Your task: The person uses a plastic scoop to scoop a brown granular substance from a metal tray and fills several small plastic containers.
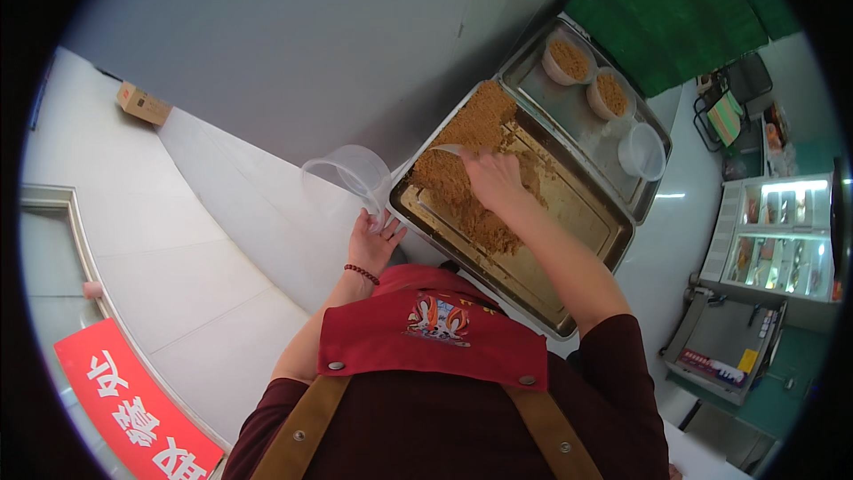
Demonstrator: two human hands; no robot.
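Note:
My left hand holds a large clear plastic measuring jug by its handle, beside the near left corner of a metal baking tray. A heap of brown crumbly, powder-like food covers the tray's left part. Over the heap, my right hand grips a pale scoop or scraper, partly hidden by the fingers. Behind lies a second metal tray. It carries a plastic bowl of brown crumbs, another filled bowl and an empty-looking translucent bowl.
A grey wall rises beyond the trays, and a green cover hangs at the back right. A lit display fridge and a grey appliance stand at the right. A cardboard box is far left.

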